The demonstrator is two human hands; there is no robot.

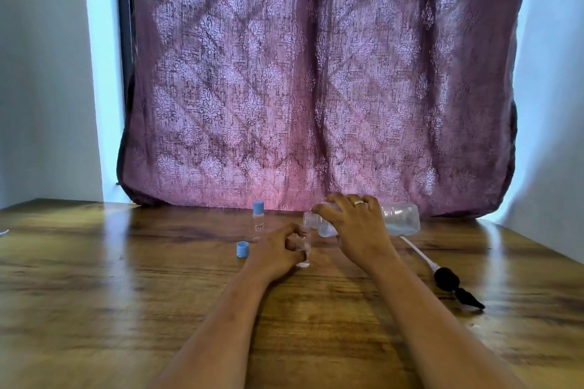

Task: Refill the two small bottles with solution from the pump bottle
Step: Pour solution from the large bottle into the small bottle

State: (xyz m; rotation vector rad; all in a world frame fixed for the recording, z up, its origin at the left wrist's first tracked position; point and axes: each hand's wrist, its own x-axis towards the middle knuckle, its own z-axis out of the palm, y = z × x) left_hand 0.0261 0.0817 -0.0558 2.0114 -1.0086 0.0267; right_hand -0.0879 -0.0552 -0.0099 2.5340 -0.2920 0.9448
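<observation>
My right hand (357,224) grips the clear pump bottle (401,219), tipped on its side with its open mouth pointing left over a small clear bottle (304,241). My left hand (278,251) holds that small bottle upright on the wooden table (126,278); most of it is hidden by my fingers. A second small bottle (258,221) with a blue cap stands upright just left of my hands. A loose blue cap (242,249) lies on the table in front of it. The black pump head (455,286) with its white tube lies on the table to the right.
A patterned mauve curtain (316,73) hangs right behind the table's far edge. White walls close in on both sides. A small white object (3,232) shows at the far left edge of the table.
</observation>
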